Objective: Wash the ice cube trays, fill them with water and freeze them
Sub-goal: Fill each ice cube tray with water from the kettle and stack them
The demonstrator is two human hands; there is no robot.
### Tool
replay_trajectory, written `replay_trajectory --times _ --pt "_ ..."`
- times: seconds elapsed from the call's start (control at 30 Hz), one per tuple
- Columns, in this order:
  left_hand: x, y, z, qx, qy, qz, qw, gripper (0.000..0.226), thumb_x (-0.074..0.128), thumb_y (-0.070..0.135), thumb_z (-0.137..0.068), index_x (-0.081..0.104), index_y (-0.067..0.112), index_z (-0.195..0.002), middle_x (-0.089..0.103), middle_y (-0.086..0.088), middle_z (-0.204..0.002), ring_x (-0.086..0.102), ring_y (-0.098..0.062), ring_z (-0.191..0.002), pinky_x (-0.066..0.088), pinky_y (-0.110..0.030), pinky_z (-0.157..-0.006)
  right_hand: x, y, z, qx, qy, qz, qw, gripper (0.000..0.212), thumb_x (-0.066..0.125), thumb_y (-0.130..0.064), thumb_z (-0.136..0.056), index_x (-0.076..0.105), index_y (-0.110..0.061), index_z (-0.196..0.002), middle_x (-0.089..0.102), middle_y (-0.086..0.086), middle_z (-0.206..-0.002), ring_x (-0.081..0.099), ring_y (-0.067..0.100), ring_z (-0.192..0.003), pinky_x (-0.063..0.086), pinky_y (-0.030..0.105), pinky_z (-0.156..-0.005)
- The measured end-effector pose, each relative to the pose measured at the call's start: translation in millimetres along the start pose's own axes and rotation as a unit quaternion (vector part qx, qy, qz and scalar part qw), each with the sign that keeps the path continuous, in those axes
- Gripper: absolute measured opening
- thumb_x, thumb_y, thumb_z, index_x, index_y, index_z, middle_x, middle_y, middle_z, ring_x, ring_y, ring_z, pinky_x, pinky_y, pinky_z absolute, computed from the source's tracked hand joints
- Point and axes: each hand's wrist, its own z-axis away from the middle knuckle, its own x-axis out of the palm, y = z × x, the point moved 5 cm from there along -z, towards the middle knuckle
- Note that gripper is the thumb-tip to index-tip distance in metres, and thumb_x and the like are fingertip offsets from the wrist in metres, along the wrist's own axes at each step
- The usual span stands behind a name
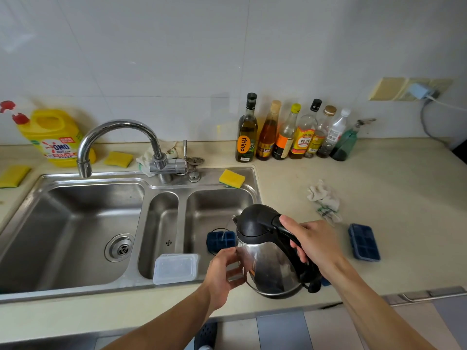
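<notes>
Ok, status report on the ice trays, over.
Right hand grips kettle handle, left hand touches its body. Kettle pouring into tray in sink; second tray on counter. Nothing blocking.

You've got 3 readable bits, all along the back wall. The yellow detergent jug point(56, 137), far left: brand "OMO" in big letters on the front label. The small print on the red bands above and below it is too blurred to read. The dark bottle point(247, 132), 1st in the row right of the sink: "rhino", black lettering running vertically on an orange oval. The black-capped bottle point(304, 137), 4th in that row: "料酒" on a yellow and red label. Labels on the other bottles are too small and blurred to read.
</notes>
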Motion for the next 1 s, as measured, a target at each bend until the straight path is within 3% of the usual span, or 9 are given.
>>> replay_trajectory --times 0.73,1.0 --pt "14.4 -3.8 -3.0 -0.003 -0.031 -0.017 0.999 0.035 0.061 0.037 -0.094 0.069 0.014 -0.119 0.073 -0.016 -0.114 0.065 -0.039 -0.112 0.060 -0.038 -0.072 -16.6 4.8 4.1 0.018 0.010 -0.005 1.000 0.071 0.067 -0.062 -0.084 0.062 0.003 -0.057 0.056 0.009 -0.043 0.050 0.016 -0.038 0.041 0.018 -0.044" --pt "18.6 -3.8 -5.3 -0.004 -0.040 -0.011 0.999 0.035 0.059 0.034 -0.095 0.068 0.011 -0.120 0.071 -0.020 -0.117 0.066 -0.036 -0.102 0.061 -0.041 -0.078 -19.5 7.1 3.0 0.017 0.013 -0.008 1.000 0.070 0.066 -0.068 -0.079 0.063 -0.003 -0.053 0.055 0.010 -0.043 0.049 0.018 -0.038 0.042 0.020 -0.042"
